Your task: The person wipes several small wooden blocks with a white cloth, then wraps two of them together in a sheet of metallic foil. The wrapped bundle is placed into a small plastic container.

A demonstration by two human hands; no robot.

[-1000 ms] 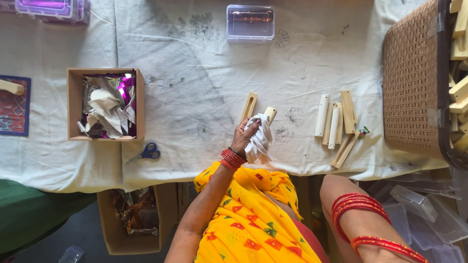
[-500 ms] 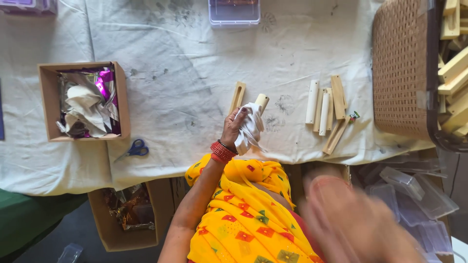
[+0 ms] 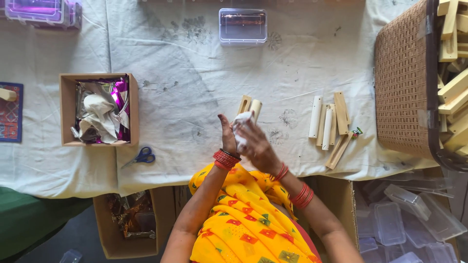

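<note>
- Both hands are meeting at the near table edge: the left hand (image 3: 227,135) is standing upright with fingers straight and pressed together, while the right hand (image 3: 257,146) is curling around a crumpled white cloth (image 3: 242,127), pinching it between the two palms.
- Just beyond the cloth, two short wooden pieces (image 3: 249,105) are lying side by side on the white table cover (image 3: 195,63); whether they are already wiped cannot be told.
- To the right, a small group of wooden sticks (image 3: 330,124) is lying near the brown basket (image 3: 402,83), which is holding many more, so most work appears left.
- Farther left, blue scissors (image 3: 142,156) and a cardboard box (image 3: 99,110) of wrappings are resting; farthest, a clear plastic case (image 3: 243,26) is sitting closed.
</note>
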